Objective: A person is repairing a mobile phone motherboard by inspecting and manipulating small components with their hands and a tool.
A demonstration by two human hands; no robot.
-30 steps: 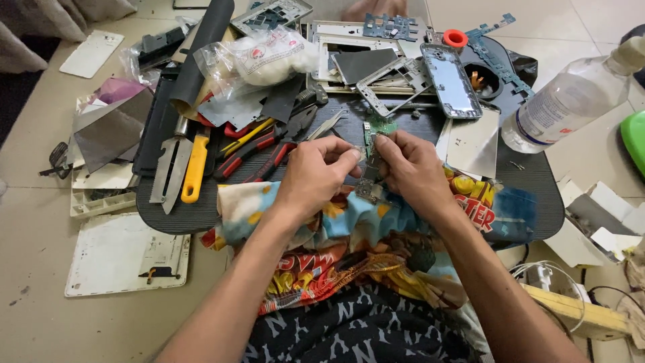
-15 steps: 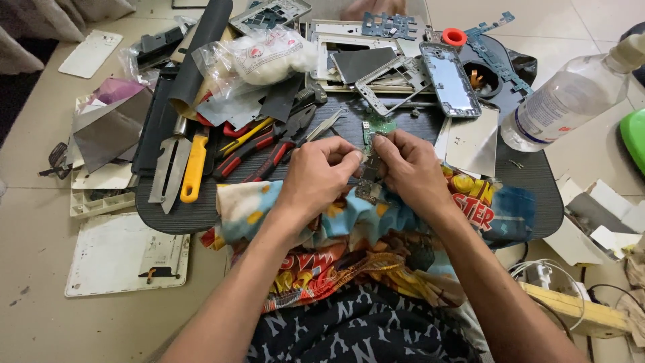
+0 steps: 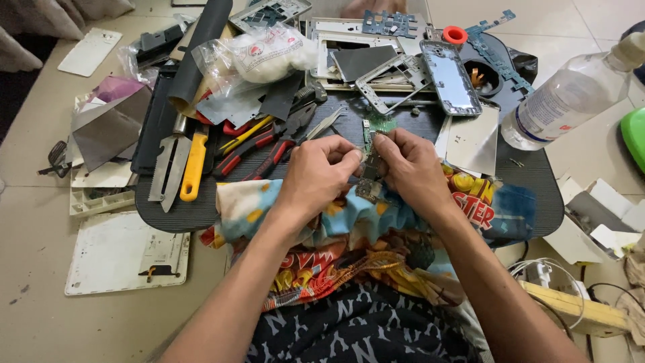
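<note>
Head view looks straight down at a person seated on the floor with a dark round desk (image 3: 201,208) pulled close over the lap, so the work sits right under the eyes. Both hands meet at its near edge: the left hand (image 3: 322,171) and right hand (image 3: 410,168) are each pinched shut on a small green circuit board (image 3: 373,144), held upright between the fingertips and raised just above a colourful patterned cloth (image 3: 349,208), which would catch any small part that drops. The board's top edge pokes out above the thumbs; how the lower part is gripped is hidden by the fingers. Tools lie fanned out left of the hands, within easy reach: red-handled pliers (image 3: 259,144), a yellow-handled knife (image 3: 191,165) and metal tweezers (image 3: 322,124). Stripped phone frames (image 3: 450,77) and plates are pushed to the far side, out of the working space. A clear plastic bottle (image 3: 571,101) lies tilted at the right rim, well apart from the hands.
</note>
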